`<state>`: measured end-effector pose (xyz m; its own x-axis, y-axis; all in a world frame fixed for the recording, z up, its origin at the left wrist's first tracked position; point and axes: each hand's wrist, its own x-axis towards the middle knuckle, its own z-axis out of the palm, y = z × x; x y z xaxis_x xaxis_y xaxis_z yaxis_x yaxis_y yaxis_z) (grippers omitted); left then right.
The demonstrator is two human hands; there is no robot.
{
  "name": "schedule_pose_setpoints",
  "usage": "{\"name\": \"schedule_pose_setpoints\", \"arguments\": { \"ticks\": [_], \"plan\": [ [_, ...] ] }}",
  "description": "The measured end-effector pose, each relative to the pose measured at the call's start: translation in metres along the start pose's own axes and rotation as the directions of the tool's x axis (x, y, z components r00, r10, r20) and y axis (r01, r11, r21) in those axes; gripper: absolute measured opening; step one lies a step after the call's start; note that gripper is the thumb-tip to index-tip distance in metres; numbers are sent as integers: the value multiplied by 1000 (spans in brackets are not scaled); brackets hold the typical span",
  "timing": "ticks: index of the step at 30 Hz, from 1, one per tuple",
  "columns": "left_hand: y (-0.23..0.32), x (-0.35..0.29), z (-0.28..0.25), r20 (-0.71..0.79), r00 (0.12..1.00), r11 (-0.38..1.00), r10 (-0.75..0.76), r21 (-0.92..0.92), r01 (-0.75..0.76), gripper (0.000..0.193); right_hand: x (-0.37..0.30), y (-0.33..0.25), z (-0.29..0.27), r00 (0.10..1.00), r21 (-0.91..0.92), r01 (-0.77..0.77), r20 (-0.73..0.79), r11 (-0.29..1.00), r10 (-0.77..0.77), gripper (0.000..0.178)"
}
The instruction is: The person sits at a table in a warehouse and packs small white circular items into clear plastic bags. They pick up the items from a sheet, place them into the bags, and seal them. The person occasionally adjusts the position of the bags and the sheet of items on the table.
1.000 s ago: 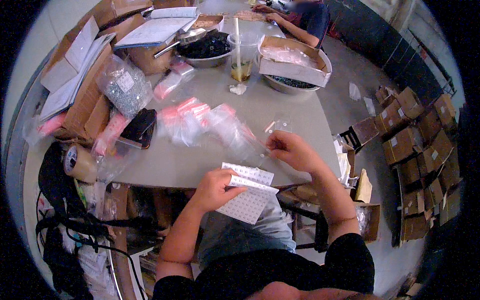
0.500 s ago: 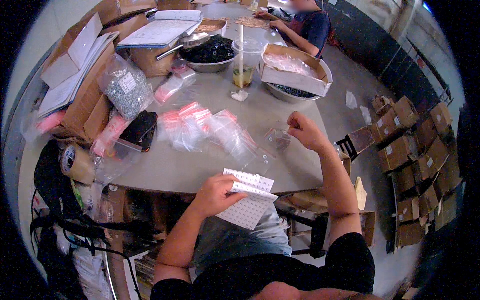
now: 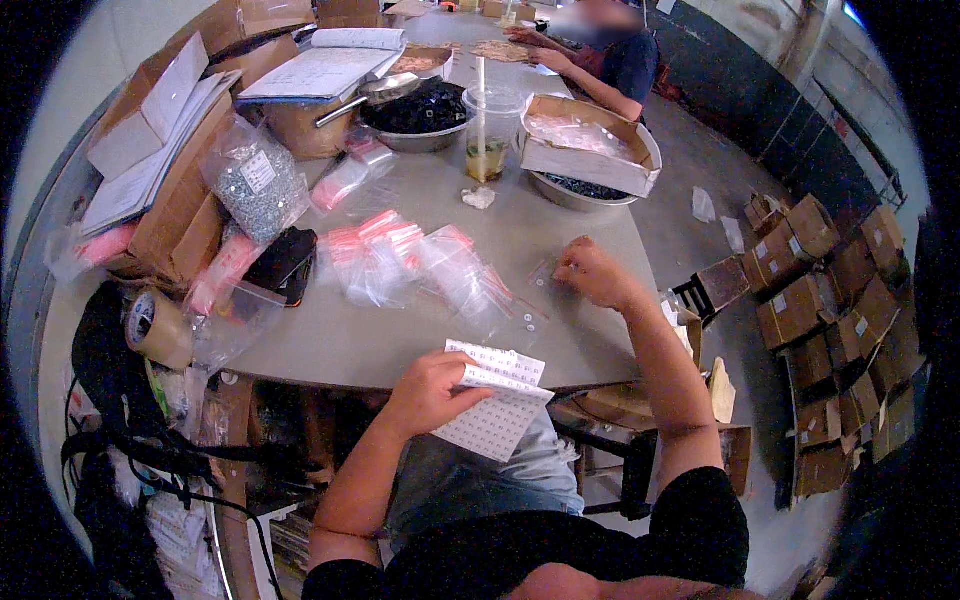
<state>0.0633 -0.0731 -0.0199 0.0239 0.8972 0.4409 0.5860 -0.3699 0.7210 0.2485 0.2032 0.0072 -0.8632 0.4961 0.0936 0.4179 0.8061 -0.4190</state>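
My left hand (image 3: 432, 387) is closed on a folded sheet of small printed labels (image 3: 490, 425), held over my lap at the table's front edge. On the right of the table, my right hand (image 3: 598, 275) has its fingers bunched together, fingertips down at a small clear plastic bag (image 3: 543, 272). Most of that bag is hidden under the hand, and whatever the fingertips pinch cannot be made out. Small round white labels (image 3: 529, 322) lie nearer to me. Left of them is a spread of clear zip bags (image 3: 462, 272) with red-edged tops.
A lidded plastic cup (image 3: 487, 135) with a straw stands beyond the bags. Behind are a metal bowl of black parts (image 3: 420, 115) and an open carton (image 3: 585, 155) on another bowl. A bag of metal parts (image 3: 255, 180) leans left. A co-worker (image 3: 610, 65) sits at the far right.
My right hand has come down and slightly left, onto the small clear bag that lay in view before. My left hand and the label sheet have hardly moved.
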Motion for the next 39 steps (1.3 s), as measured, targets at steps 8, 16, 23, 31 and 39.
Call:
{"name": "schedule_pose_setpoints", "arguments": {
  "ticks": [8, 16, 23, 31, 39],
  "plan": [
    [-1, -1, 0, 7, 1000, 1000, -16, -4, 16, 22, -4, -23, -1, 985, -136, -167, 16, 977, 171, 19],
    [3, -1, -1, 24, 998, 998, -61, -23, 62, 21, -43, -35, -2, 966, 129, -200, -142, 971, 218, 45],
    [2, -1, -1, 21, 1000, 1000, -23, -21, 24, 21, -50, -56, 18, 973, -269, -190, -179, 944, 145, 31],
    [1, -2, -1, 22, 1000, 1000, -18, 4, 17, 20, -65, -79, 18, 981, -218, 14, -184, 976, -55, 32],
    [-2, -3, -4, 80, 996, 999, 37, -40, -34, 21, -61, -96, 20, 991, -148, 122, -39, 981, -129, 37]
  ]
}}
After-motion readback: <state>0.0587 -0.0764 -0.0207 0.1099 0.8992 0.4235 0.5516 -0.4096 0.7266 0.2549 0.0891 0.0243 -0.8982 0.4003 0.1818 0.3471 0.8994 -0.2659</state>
